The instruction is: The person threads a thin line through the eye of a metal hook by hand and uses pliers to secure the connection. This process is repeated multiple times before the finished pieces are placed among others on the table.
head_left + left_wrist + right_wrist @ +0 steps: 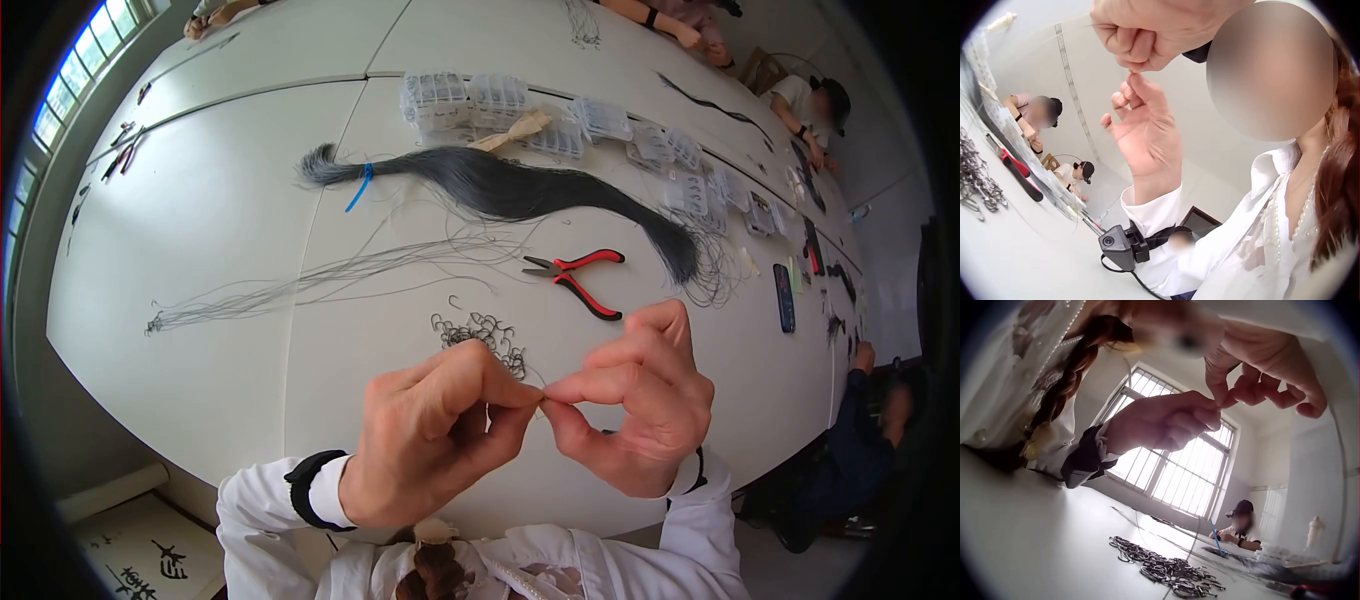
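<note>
Thumb and forefinger of my left hand [435, 430] pinch a thin strand of fishing line, and the fingertips of my right hand [640, 400] pinch it from the other side. The two hands meet tip to tip above the table's near side; most of what lies between the fingertips is hidden. My right hand's other fingers are raised and spread, as the left wrist view shows. Just beyond my hands lies a pile of dark fish hooks [480, 335]. Red-handled pliers [580, 275] rest farther off, jaws apart.
A thick dark bundle of line [510, 185], tied with a blue tie [362, 185], lies across the white table [220, 390]. Long loose strands [330, 272] stretch left, hooks at their end. Clear plastic boxes [435, 100] stand behind; a phone [784, 298] lies right. Other people sit around.
</note>
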